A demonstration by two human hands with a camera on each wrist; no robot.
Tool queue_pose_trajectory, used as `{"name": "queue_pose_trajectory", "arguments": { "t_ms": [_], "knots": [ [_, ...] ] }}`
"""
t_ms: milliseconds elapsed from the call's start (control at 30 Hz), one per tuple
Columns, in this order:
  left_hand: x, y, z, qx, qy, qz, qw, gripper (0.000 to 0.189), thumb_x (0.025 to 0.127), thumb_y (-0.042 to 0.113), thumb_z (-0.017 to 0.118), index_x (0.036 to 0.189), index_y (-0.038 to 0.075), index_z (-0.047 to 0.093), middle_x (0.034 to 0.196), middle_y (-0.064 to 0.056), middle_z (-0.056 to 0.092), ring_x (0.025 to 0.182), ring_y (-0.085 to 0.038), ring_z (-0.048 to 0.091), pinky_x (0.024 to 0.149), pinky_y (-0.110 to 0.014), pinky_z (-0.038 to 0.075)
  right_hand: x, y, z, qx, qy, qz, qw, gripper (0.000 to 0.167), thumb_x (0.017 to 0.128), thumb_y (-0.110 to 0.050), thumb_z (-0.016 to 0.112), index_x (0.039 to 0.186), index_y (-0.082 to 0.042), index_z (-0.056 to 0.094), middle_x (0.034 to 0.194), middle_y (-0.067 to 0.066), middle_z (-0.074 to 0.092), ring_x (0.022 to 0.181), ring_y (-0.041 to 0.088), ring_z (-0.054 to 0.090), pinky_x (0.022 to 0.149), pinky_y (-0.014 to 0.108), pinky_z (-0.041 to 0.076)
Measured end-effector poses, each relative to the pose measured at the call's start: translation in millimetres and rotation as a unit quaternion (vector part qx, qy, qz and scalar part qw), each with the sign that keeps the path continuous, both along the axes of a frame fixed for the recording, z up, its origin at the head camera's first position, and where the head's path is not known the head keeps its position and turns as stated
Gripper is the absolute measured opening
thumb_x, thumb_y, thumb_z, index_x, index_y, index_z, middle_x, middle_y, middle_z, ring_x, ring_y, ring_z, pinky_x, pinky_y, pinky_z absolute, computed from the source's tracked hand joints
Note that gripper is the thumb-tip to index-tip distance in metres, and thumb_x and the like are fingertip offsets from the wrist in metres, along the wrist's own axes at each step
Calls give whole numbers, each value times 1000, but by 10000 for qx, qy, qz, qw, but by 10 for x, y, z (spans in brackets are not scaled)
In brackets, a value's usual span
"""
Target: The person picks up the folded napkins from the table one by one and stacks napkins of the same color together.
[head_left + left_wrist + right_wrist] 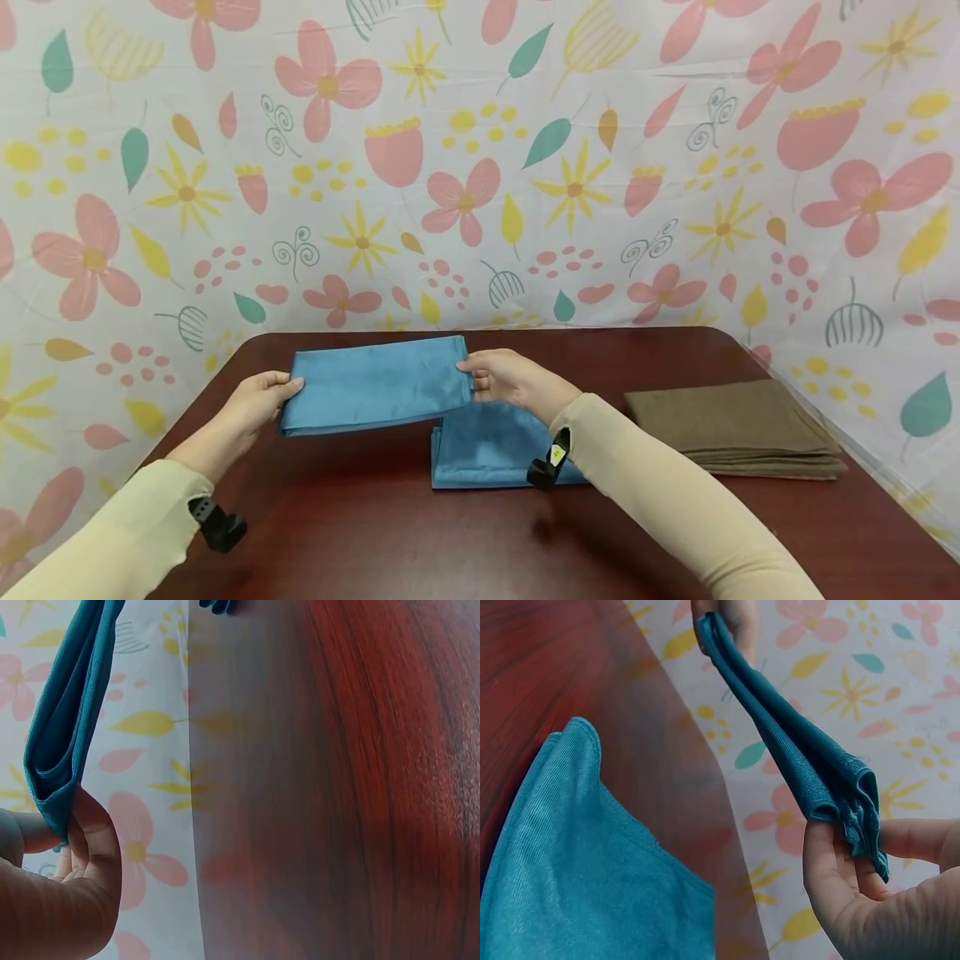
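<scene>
A folded blue cloth [375, 382] is held up off the table between both hands. My left hand [258, 402] pinches its left end, thumb on top and fingers beneath; the left wrist view shows the folded layers [67, 712] at that grip. At the right end my right hand [517, 379] pinches the cloth's edge, and several layers [847, 802] show between thumb and fingers in the right wrist view. Under the right forearm a second folded blue cloth [487, 454] lies on the table, partly hidden by the hand and the raised cloth.
Folded brown cloth [735, 425] lies in a layered stack at the right side of the dark red-brown table [360, 517]. Behind the table hangs a white sheet [480, 275] printed with flowers and leaves. Black wrist cameras [217, 525] sit at both sleeves.
</scene>
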State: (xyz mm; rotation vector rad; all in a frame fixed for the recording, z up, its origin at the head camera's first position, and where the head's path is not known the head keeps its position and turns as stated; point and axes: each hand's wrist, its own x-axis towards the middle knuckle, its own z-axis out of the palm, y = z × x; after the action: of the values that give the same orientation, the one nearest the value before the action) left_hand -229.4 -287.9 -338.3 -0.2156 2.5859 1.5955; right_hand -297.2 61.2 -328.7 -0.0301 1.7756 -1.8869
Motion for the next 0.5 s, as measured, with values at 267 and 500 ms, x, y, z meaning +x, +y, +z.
{"name": "queue_pose_trajectory", "arguments": {
  "t_ms": [267, 500],
  "knots": [
    [3, 69, 4, -39, 29, -42, 10000, 47, 103, 33, 47, 129, -7, 46, 109, -5, 59, 85, -8, 54, 80, -28, 46, 27, 77, -47, 95, 40, -52, 9999, 64, 97, -8, 57, 152, -5, 25, 108, 6, 48, 83, 18, 43, 80, 34, 42],
    [-43, 145, 18, -128, 155, -90, 9998, 48, 102, 33, 48, 129, -7, 47, 101, 1, 61, 82, -7, 53, 74, -24, 45, 45, 164, -33, 34, 72, -120, 9999, 63, 97, -8, 56, 152, -4, 25, 109, 7, 47, 83, 18, 44, 79, 34, 42]
  ]
}}
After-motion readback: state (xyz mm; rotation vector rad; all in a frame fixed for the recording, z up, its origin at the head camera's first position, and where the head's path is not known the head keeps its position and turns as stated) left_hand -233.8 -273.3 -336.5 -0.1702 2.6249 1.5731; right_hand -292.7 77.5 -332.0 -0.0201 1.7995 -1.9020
